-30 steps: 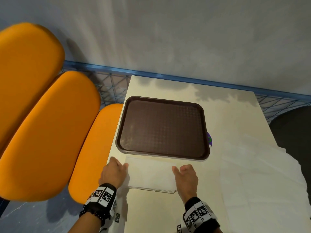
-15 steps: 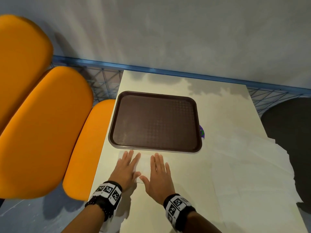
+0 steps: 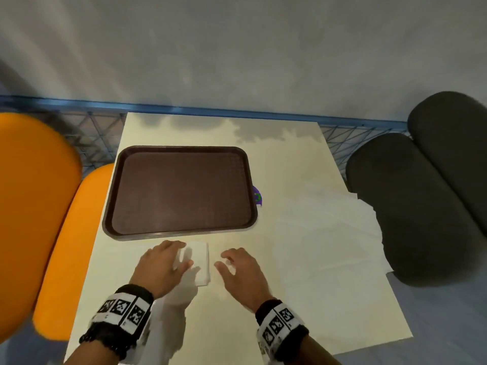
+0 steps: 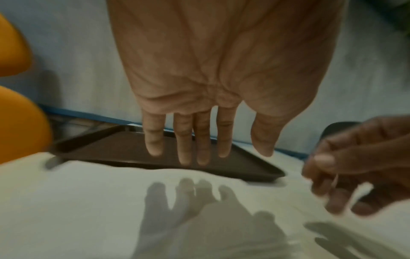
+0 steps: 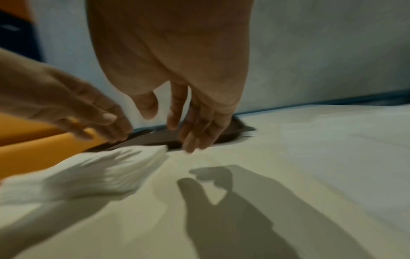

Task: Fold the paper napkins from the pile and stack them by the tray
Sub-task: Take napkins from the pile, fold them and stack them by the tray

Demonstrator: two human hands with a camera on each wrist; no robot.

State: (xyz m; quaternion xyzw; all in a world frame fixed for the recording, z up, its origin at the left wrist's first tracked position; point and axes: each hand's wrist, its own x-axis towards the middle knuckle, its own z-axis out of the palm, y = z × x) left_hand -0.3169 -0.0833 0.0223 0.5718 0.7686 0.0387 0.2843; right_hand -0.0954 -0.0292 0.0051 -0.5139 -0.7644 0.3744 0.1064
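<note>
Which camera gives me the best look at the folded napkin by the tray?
The head view: the folded napkin lies whole in front of the tray, between both hands. The right wrist view shows it blurred and shadowed. In the left wrist view I cannot tell it from the pale table.

Left hand (image 3: 163,267) flat, fingers straight; right hand (image 3: 243,275) loosely curled, empty.

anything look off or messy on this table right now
Mostly tidy. The folded napkin lies flat and square beside the tray. Two small oddities: the loose napkin pile on the right is ragged and hangs past the table edge, and a small purple thing sticks out from under the tray's right rim.
</note>
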